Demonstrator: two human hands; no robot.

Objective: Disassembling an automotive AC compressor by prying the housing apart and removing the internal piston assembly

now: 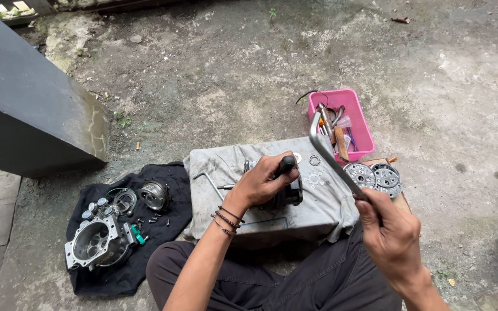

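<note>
Looking left, we see a metal engine case (96, 242) on a black cloth (116, 276) | our left hand (266, 181) grips a black part (283, 193) on the grey cloth (318, 207) | our right hand (390, 230) squeezes a bent metal bar (332, 158) | pink tub (358, 124) behind.

The bent bar (332, 158) is showing as dull grey metal, smooth and faintly shiny along its edge. The black part (283, 193) is looking like dark metal with a satin sheen, its knob glossy. Under it a grey cloth (318, 207) is lying matt, wrinkled and stained. The pink bin (359, 124) is reading as smooth plastic. The two round discs (374, 177) are gleaming as bright machined metal. The housing (96, 242) is appearing as pale cast metal on a black matt cloth (119, 276). The ground (249, 69) is looking like rough, mottled concrete.
</note>
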